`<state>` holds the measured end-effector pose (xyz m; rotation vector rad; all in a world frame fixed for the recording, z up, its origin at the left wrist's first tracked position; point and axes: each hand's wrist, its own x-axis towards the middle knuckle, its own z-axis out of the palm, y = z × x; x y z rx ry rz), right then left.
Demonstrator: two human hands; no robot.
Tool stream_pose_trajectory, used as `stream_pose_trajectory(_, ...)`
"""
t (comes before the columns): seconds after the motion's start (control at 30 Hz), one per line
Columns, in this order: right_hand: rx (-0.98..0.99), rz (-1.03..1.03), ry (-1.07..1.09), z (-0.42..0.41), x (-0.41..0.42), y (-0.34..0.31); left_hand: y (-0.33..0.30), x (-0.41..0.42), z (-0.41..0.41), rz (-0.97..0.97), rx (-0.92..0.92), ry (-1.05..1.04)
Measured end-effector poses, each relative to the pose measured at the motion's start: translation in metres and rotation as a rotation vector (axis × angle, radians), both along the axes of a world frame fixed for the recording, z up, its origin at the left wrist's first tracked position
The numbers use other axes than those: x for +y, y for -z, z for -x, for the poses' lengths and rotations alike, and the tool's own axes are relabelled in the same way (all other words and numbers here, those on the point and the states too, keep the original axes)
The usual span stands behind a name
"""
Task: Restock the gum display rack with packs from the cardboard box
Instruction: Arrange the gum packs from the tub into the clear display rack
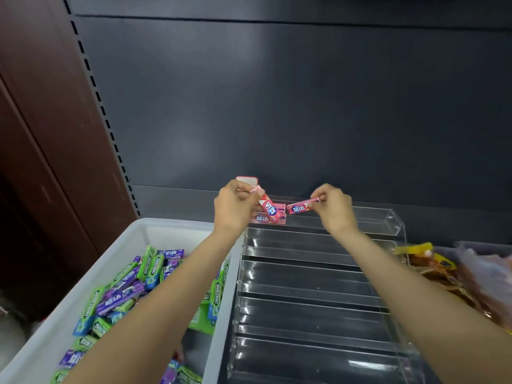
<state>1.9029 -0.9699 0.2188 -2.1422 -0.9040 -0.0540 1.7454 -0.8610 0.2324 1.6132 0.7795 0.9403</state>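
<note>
From the head camera, the restocking looks barely begun. The clear plastic display rack (318,286) steps up toward the dark back panel (277,106) of the shelf, and nearly all of its tiers show bare. Only the top tier, at its left end, holds anything: a few pink gum packs (264,218) lying flat, just behind the left hand. The left hand (234,207) has its fingers curled round another pink pack (267,206), tilted steeply over those already placed. The right hand (333,207) pinches a second pink pack (300,207) by its right end, holding it nearly level just above the same tier, close beside the stocked ones. Whether either held pack touches the rack cannot be told. To the left of the rack stands the white bin (83,275) that serves as the supply box, still heaped with green packs (151,268) and purple packs (122,296), partly hidden under the left forearm. To the right of the rack lie some bagged snacks (432,264), no part of the job. By my reckoning, one row is just started, and every lower tier and almost the whole supply remain.
</note>
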Motion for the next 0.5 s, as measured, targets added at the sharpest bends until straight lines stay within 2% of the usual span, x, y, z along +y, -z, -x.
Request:
stream_pose_trajectory(0.2,-0.222,0.101,0.046,0.0004,-0.0025,0.0007,0.002,0.0017,0.0027,-0.093,0.021,-0.008)
stream_pose_trajectory(0.5,-0.253,0.285,0.095,0.0043,0.0013,0.0005,0.003,-0.0015,0.0024,-0.098,0.023,0.036)
